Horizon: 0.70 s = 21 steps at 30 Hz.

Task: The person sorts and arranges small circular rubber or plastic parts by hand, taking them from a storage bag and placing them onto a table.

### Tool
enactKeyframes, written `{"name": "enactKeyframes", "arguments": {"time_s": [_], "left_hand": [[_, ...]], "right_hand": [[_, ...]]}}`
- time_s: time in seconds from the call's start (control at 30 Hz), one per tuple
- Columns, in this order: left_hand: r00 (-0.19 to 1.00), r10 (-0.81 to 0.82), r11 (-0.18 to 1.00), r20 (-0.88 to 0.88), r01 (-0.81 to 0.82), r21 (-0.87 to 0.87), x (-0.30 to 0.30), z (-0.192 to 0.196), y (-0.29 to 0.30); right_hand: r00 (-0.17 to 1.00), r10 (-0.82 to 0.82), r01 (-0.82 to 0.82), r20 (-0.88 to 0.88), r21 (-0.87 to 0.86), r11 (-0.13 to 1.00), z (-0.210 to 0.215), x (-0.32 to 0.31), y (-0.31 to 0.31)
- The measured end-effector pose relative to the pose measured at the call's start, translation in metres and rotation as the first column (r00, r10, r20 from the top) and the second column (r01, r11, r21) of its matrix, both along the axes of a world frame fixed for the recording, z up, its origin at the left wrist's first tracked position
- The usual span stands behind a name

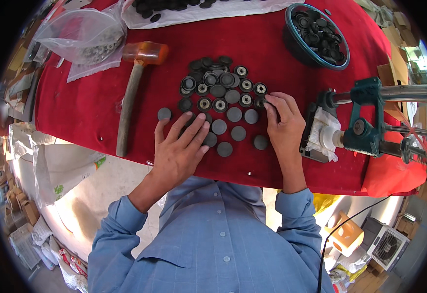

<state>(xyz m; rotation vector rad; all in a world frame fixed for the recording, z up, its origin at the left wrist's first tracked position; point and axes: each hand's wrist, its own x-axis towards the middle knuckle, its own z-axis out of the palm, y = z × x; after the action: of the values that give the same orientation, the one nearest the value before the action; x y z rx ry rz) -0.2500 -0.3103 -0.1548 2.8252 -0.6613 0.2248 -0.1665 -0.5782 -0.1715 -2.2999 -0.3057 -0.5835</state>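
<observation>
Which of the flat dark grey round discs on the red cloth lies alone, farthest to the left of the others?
The flat dark grey round disc just left of the left hand; bare red cloth surrounds it, while the other discs cluster between the hands.

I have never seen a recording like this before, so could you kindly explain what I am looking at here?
This single picture comes from a fisheye camera worn on a person's head, looking down; that is why straight edges bend. No machine is working, only two bare hands. The left hand lies flat on dark round discs spread over a red cloth-covered table. The right hand fingers a disc at the pile's edge; neither hand lifts anything. Around them lie a mallet, a clear plastic bag, a blue bowl of similar discs, and a green hand press.
</observation>
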Motion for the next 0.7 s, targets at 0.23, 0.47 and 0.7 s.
{"name": "enactKeyframes", "arguments": {"time_s": [0.23,0.47,0.7], "left_hand": [[0.996,-0.072,0.997,0.051,0.072,0.013,0.007,-0.003,-0.002],[0.994,-0.099,0.993,0.055,0.102,-0.052,0.011,-0.008,-0.005],[0.995,-0.066,0.995,0.076,0.071,-0.073,0.006,-0.010,-0.007]], "right_hand": [[0.998,0.033,-0.018,0.061,-0.223,0.975,-0.011,-0.006,0.002],[0.995,0.088,-0.070,0.042,-0.311,0.948,-0.007,-0.015,-0.004],[0.998,0.066,-0.053,0.003,-0.552,0.832,-0.001,-0.034,0.001]]}}
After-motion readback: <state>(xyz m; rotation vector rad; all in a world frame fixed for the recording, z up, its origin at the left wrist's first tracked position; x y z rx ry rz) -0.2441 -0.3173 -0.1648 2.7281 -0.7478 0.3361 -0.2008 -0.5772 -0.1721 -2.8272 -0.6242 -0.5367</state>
